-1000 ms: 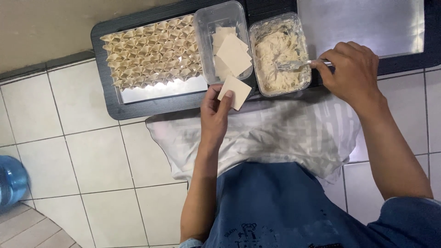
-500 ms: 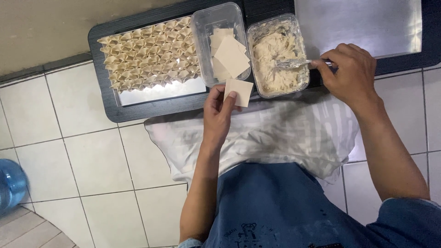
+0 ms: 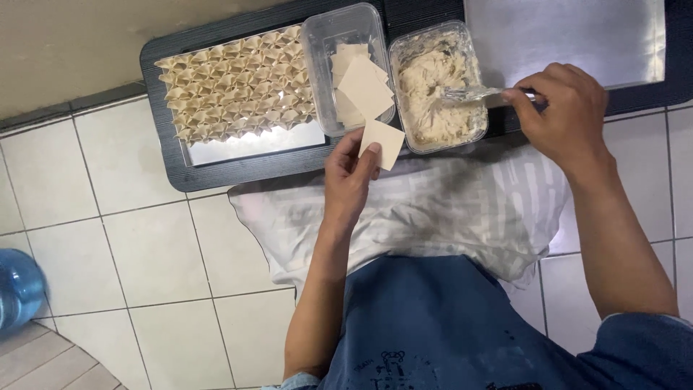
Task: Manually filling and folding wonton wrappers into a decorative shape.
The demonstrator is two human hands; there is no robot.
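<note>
From the head camera, the person is looking down over a dark bench [image 3: 238, 170] that is standing above a white tiled floor [image 3: 108, 238]. The left hand [image 3: 351, 173] is pinching a single square wrapper [image 3: 382, 143] between thumb and fingers, holding it just off the near edge of the bench, right beside the corner of the clear tub of wrappers [image 3: 348, 68]. In that tub a loose stack of pale squares is lying at mixed angles. The right hand [image 3: 559, 115] is closed around the handle of a fork [image 3: 473, 94], whose tines are resting in the filling tub [image 3: 439, 87], a clear container that is sitting just to the right of the wrapper tub and holding a pale, lumpy paste. To the left of both tubs, a metal tray [image 3: 253, 144] is carrying tight rows of folded dumplings [image 3: 234, 83], with a bare strip showing along its near side. A second, empty-looking steel tray [image 3: 563, 36] is lying at the far right of the bench. A pale striped cloth [image 3: 447, 209] is spreading across the person's lap, over blue jeans [image 3: 447, 325]. A blue water bottle [image 3: 18, 289] is standing on the floor at the left edge.
</note>
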